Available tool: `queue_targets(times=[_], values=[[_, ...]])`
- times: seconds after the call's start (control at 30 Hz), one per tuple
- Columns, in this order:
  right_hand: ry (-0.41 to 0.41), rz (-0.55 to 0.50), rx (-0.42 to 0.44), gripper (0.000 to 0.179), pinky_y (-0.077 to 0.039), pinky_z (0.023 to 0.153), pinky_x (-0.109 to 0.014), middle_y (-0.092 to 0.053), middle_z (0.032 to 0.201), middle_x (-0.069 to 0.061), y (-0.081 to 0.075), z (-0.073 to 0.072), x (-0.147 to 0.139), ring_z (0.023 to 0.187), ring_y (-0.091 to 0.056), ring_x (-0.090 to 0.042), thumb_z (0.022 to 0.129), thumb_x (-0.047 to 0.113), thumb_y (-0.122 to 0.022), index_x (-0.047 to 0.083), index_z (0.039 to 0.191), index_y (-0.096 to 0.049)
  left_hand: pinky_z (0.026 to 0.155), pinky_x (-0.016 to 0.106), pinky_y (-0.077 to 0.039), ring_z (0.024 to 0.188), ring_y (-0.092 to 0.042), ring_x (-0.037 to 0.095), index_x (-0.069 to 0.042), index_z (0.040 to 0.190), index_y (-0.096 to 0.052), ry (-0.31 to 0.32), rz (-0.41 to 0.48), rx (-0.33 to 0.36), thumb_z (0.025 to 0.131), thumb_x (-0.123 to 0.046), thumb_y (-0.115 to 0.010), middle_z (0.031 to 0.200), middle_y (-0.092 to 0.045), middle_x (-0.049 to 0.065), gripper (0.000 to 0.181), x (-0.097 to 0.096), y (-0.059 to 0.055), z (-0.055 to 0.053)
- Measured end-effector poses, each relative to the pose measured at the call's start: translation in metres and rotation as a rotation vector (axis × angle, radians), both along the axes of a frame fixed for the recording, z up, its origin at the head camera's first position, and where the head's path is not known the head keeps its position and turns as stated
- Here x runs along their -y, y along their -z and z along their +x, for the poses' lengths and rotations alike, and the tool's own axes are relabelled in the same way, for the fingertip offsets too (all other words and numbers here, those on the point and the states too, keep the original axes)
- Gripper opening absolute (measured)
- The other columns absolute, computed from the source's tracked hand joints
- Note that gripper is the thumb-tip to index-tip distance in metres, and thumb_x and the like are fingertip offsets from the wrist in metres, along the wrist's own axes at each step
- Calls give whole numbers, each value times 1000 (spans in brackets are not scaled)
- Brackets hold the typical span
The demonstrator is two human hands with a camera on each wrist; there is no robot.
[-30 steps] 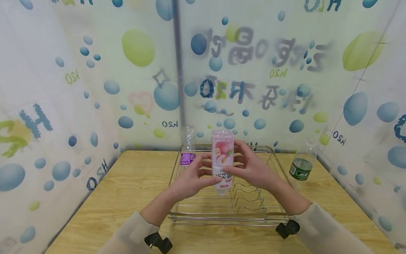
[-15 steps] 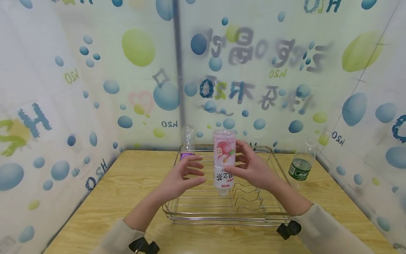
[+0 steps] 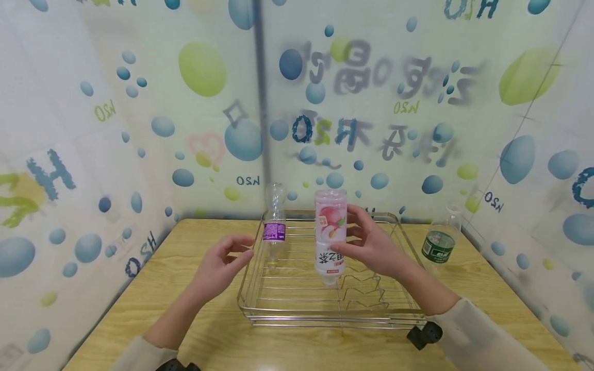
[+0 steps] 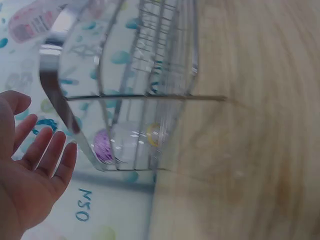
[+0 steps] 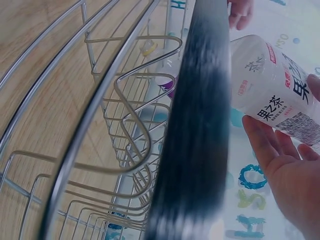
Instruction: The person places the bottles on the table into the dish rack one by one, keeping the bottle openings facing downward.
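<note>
My right hand (image 3: 378, 245) grips a peach-tea bottle (image 3: 330, 221) with a pink and white label, holding it upside down, neck downward, above the middle of the wire dish rack (image 3: 297, 312). In the right wrist view, the fingers and thumb lie around the labelled bottle (image 5: 280, 95). My left hand (image 3: 215, 270) holds nothing and hovers beside the rack's left rim, its fingers loosely bent; the left wrist view shows the hand (image 4: 35, 175) with fingers spread apart. At the rack's back left, a clear bottle with a purple label (image 3: 275, 232) stands neck down.
A clear bottle with a green label (image 3: 439, 246) stands upright on the wooden table (image 3: 153, 304), right of the rack. Zigzag wire dividers (image 3: 364, 291) fill the rack's right half. A patterned curtain (image 3: 209, 129) encloses the table's back and sides.
My left hand has let go of the peach-tea bottle and drawn away to the left, past the rack's rim. The right hand, still gripping the bottle, has shifted slightly right.
</note>
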State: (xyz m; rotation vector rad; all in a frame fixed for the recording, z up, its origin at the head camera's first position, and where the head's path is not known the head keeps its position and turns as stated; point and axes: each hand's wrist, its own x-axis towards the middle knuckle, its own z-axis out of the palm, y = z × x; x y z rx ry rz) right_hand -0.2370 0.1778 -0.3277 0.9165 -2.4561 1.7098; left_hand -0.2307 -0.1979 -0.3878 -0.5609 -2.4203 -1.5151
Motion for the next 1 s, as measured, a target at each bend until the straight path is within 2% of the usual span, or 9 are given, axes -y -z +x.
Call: queue_targets(times=[0.2, 0.33, 0.57, 0.77, 0.87, 1.0], values=[[-1, 2, 11, 84, -65, 97, -32, -53, 145, -19, -1, 1, 1, 121, -66, -33, 101, 11, -80, 13, 167, -30, 97, 33, -59, 130, -66, 33, -14, 141, -67, -20, -85, 94, 111, -26, -68, 148, -59, 15, 33, 8, 19, -1], [1, -7, 11, 83, -65, 97, -32, -54, 145, -20, -2, 1, 3, 120, -66, -32, 101, 10, -80, 12, 167, -30, 97, 36, -59, 130, -66, 36, -9, 145, -64, 15, -90, 144, 112, -25, -65, 152, -56, 18, 36, 8, 29, -2], [16, -7, 1, 81, -65, 99, -37, -56, 146, -19, -7, -2, 7, 124, -67, -34, 102, 11, -79, 13, 167, -30, 87, 30, -65, 114, -73, 36, 0, 148, -56, 147, 17, 187, 113, -17, -60, 148, -56, 30, 39, 7, 41, -5], [43, -1, -21, 82, -65, 100, -39, -58, 145, -18, -14, -6, 11, 124, -67, -33, 102, 13, -78, 14, 168, -30, 85, 38, -69, 112, -76, 36, 4, 152, -48, 269, 134, 208, 116, -13, -53, 140, -52, 40, 40, 6, 45, -8], [62, 1, -28, 81, -64, 101, -41, -58, 146, -16, -20, -9, 15, 123, -67, -33, 103, 16, -78, 15, 168, -30, 85, 42, -70, 109, -76, 31, 6, 154, -45, 292, 171, 221, 117, -15, -50, 136, -53, 42, 43, 4, 46, -8], [91, 2, -24, 82, -64, 102, -45, -58, 146, -13, -29, -13, 23, 123, -67, -34, 103, 21, -79, 19, 168, -29, 84, 42, -71, 107, -76, 27, 7, 157, -42, 292, 188, 234, 118, -15, -50, 135, -53, 42, 46, 3, 46, -8]])
